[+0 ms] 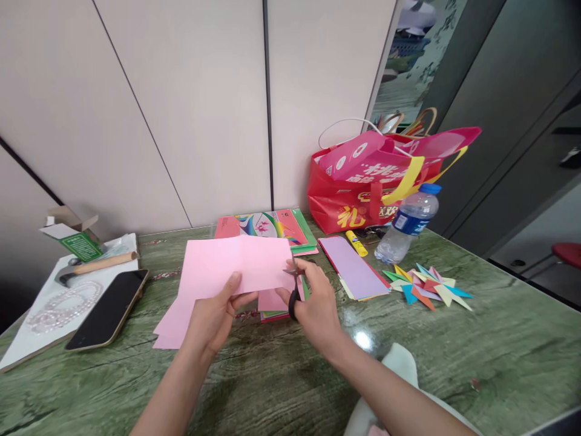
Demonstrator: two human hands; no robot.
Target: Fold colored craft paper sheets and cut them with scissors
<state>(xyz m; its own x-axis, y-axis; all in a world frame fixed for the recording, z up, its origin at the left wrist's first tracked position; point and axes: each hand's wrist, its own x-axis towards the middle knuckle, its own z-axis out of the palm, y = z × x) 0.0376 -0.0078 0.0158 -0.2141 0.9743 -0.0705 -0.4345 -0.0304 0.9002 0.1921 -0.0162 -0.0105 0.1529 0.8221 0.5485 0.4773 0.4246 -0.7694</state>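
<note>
A folded sheet of pink paper (pixel 213 260) is pinched in my left hand (pixel 218 312), thumb on top near its lower edge. Black-handled scissors (pixel 295 293) are gripped in my right hand (pixel 315 303), their blades at the right edge of the paper. Whether the blades have cut in, I cannot tell. Under the held sheet, more pink paper (pixel 169 330) shows at the lower left. A stack of coloured paper (pixel 272 301) lies partly hidden between my hands.
Behind lie paper packs (pixel 267 224). To the right are purple paper strips (pixel 354 266), a glue stick (pixel 356 243), a water bottle (pixel 408 224), folded paper stars (pixel 426 286) and a red bag (pixel 331 194). At left are a phone (pixel 109 309), a hammer (pixel 104 263), beads (pixel 68 306) and a small box (pixel 82 243).
</note>
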